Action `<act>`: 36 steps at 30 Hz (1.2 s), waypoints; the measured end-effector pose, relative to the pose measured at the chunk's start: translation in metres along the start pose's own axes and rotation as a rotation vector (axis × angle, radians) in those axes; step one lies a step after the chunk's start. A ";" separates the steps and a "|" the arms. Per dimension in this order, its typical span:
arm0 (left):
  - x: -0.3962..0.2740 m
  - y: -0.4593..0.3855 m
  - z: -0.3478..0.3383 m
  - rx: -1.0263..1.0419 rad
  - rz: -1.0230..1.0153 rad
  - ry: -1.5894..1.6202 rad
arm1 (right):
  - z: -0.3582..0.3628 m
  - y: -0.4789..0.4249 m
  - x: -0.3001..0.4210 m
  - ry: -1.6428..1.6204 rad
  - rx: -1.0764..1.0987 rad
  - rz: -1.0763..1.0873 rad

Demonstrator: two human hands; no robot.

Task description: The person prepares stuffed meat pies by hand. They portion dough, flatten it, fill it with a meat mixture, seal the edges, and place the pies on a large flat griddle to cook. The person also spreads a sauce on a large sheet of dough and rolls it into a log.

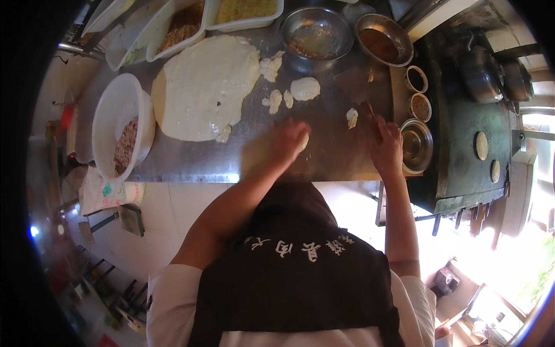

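My left hand point(289, 141) is curled over a small piece of dough point(305, 142) near the front of the steel worktop point(195, 162). Its fingers are blurred, and most of that piece is hidden under them. Farther right, my right hand point(387, 145) grips a dark brown tool point(369, 112), probably wooden; blur hides its exact kind. Between the hands lies a scrap of dough point(352, 118). Beyond my left hand sit a rounded dough lump point(305, 88) and smaller scraps point(273, 101). A large flattened sheet of dough point(204, 86) spreads to the left.
A white tub point(99, 112) of crumbly filling stands left. Metal bowls point(286, 32) point(407, 52) and plastic bins point(147, 54) line the back. At right, small cups point(409, 84) and a metal bowl point(429, 152) border a griddle point(459, 173) bearing two oval flatbreads point(481, 146).
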State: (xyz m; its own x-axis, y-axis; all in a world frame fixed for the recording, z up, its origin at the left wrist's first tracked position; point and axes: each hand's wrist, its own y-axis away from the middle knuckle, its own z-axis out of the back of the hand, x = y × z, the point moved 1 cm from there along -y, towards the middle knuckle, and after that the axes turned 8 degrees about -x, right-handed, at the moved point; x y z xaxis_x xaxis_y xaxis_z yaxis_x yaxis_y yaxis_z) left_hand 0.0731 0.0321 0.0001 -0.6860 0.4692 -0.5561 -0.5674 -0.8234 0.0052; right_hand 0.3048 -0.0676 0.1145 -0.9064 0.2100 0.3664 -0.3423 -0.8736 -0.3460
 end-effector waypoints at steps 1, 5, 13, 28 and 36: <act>0.001 -0.004 0.000 -0.029 -0.108 -0.047 | 0.000 -0.003 0.004 0.029 -0.088 0.059; 0.001 -0.015 0.002 -0.089 -0.421 -0.191 | -0.070 0.042 -0.007 0.038 0.039 0.308; -0.011 0.033 0.009 -0.088 -0.393 -0.074 | -0.053 0.055 0.049 -0.391 0.138 -0.134; 0.016 0.038 0.019 -0.264 -0.253 -0.113 | -0.143 0.076 0.082 -0.147 0.149 0.221; -0.002 0.035 0.028 -0.143 -0.275 -0.061 | -0.123 0.060 0.069 -0.390 0.326 0.065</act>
State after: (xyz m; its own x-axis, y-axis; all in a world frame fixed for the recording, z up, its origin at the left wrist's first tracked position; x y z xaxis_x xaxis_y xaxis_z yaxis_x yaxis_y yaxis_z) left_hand 0.0422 0.0112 0.0248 -0.5441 0.6953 -0.4696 -0.6688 -0.6974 -0.2577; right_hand 0.1913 -0.0517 0.0123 -0.7425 0.0255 0.6693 -0.1365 -0.9841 -0.1140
